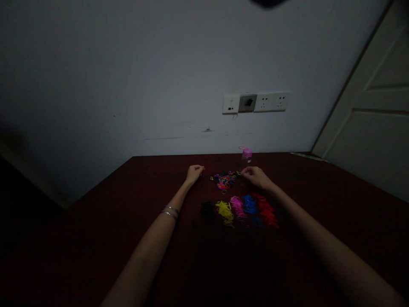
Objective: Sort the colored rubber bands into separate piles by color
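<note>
My right hand (255,176) pinches a small yellow rubber band (238,173) at the right edge of a mixed pile of coloured rubber bands (225,181). On the other side of that pile, my left hand (194,173) rests with its fingers pressed together; whatever they hold is too small to make out. Closer to me lie sorted heaps in a row: black bands (208,212), yellow bands (225,212), pink bands (237,206), blue bands (250,204) and red bands (267,211). Just behind my right hand stands a clear bottle (245,162) with a pink lid.
The dark red table (153,179) meets a pale wall (159,76) at its far edge. Sockets and a switch (255,103) sit on the wall. A white panelled door (370,128) is at the right. The light is dim.
</note>
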The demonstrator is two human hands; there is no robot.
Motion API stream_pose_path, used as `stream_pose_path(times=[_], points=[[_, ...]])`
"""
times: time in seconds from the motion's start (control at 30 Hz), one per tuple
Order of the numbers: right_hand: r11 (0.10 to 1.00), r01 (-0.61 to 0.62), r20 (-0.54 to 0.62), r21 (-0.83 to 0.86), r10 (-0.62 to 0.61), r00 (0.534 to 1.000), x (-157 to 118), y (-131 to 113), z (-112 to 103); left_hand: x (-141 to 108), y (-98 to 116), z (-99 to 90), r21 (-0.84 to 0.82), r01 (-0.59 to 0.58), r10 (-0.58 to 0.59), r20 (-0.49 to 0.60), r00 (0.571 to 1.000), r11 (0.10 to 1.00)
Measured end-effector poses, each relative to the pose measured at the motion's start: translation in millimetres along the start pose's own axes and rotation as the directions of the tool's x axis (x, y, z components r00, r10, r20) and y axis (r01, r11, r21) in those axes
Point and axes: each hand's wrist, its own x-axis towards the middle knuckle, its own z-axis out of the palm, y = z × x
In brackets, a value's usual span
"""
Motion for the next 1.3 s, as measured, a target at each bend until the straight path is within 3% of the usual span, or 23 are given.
stream_pose_path(times=[0.23, 0.37, 0.43, 0.57, 0.63, 0.73, 0.97, 1.1, 1.2, 1.3], points=[[0.956, -0.028, 0.042, 0.291, 0.017, 0.999, -3, -15, -9, 1, 0, -0.6, 0.014, -0.006, 0.006, 0.001, 1.000, 1.000], [0.961, -0.038, 0.247, 0.275, -0.032, 0.969, -6, -27, -17, 0, 0, -0.6, 0.013, -0.006, 0.006, 0.008, 1.000, 1.000], [0.964, -0.018, 0.400, 0.266, -0.094, 0.912, -10, -37, -19, 0, 1, -0.5, 0.011, -0.004, 0.004, 0.012, 1.000, 1.000], [0.965, 0.004, 0.645, 0.262, -0.178, 0.743, -23, -62, -16, 0, 1, -0.4, 0.025, 0.016, -0.016, 0.007, 1.000, 1.000], [0.965, 0.022, 0.718, 0.263, -0.211, 0.663, -29, -74, -11, 1, 1, -0.5, 0.038, 0.021, -0.021, 0.001, 1.000, 0.999], [0.968, 0.042, 0.758, 0.249, -0.222, 0.613, -35, -88, -3, 2, 1, -0.6, 0.055, 0.018, -0.019, 0.001, 1.000, 0.998], [0.966, 0.051, 0.711, 0.252, -0.221, 0.668, -33, -84, 2, 0, 2, -0.2, 0.093, 0.010, -0.013, 0.032, 0.999, 0.996], [0.967, 0.029, 0.650, 0.253, -0.192, 0.736, -25, -68, -5, 0, 3, 0.2, 0.141, -0.015, 0.001, 0.098, 0.995, 0.990], [0.975, 0.041, 0.575, 0.219, -0.163, 0.802, -17, -52, -15, 1, 7, -3.0, 0.175, -0.052, 0.004, 0.264, 0.964, 0.983], [0.981, 0.009, 0.506, 0.194, -0.108, 0.856, -11, -35, -28, 1, 18, -8.8, 0.182, -0.065, -0.034, 0.493, 0.869, 0.981]])
